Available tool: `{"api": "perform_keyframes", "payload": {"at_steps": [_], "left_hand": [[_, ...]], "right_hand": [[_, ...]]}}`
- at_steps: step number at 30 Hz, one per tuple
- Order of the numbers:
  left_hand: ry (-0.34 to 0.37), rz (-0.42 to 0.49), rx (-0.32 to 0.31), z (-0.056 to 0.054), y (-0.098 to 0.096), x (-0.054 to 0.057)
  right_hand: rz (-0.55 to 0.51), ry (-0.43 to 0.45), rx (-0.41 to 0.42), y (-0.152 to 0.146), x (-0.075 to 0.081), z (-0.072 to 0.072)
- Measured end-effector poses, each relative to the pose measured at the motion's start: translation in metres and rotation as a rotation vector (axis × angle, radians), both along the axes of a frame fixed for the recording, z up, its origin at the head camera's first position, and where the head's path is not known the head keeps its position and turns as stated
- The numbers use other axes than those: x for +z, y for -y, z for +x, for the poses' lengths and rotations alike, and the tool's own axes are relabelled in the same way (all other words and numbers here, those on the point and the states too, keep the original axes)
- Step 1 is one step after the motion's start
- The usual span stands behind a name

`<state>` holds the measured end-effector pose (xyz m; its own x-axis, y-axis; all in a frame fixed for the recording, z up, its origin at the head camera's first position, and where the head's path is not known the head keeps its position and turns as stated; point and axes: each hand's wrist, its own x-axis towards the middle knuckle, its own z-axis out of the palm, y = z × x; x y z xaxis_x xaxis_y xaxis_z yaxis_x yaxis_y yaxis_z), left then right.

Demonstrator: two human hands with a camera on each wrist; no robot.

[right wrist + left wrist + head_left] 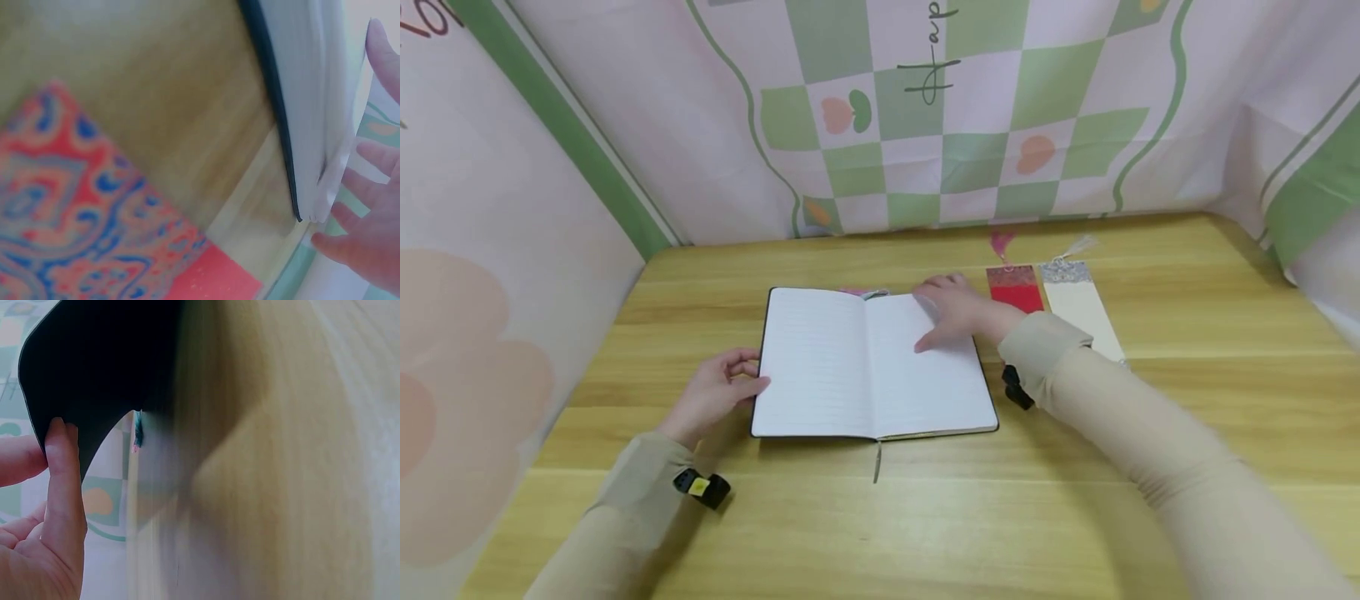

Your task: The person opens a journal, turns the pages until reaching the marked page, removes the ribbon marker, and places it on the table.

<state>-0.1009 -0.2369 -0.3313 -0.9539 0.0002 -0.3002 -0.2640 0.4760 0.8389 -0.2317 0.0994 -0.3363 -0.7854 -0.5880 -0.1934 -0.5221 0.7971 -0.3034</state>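
Observation:
An open notebook (812,367) with a dark cover and pale, faintly ruled pages lies on the wooden table. My left hand (718,392) pinches its left edge, thumb on the page and fingers underneath. In the left wrist view, that dark cover (100,356) is bent and lifted off the tabletop. Over the upper part of the right page, my right hand (955,312) rests with spread fingers. The right wrist view has the hand (369,231) by the edge of the page block (300,112). A ribbon marker (877,462) hangs from the bottom of the spine.
To the right lie a red bookmark (1015,292) with a pink tassel and a cream bookmark (1082,312) with a pale tassel, both partly behind my right arm. Small tassels (874,294) stick out past the notebook's top edge. A patterned curtain (910,167) hangs behind the table.

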Motion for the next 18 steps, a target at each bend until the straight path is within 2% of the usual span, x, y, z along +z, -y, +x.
{"api": "perform_keyframes", "payload": {"at_steps": [8, 13, 18], "left_hand": [[0.003, 0.005, 0.000, -0.001, -0.001, 0.000], [0.011, -0.019, 0.000, -0.001, -0.001, -0.001], [0.005, -0.005, 0.000, 0.000, 0.000, -0.003]], "right_hand": [[0.121, -0.017, -0.028, 0.006, 0.003, -0.004], [0.114, -0.071, -0.050, 0.007, 0.004, 0.001], [0.057, -0.130, -0.075, 0.008, 0.004, 0.011]]}}
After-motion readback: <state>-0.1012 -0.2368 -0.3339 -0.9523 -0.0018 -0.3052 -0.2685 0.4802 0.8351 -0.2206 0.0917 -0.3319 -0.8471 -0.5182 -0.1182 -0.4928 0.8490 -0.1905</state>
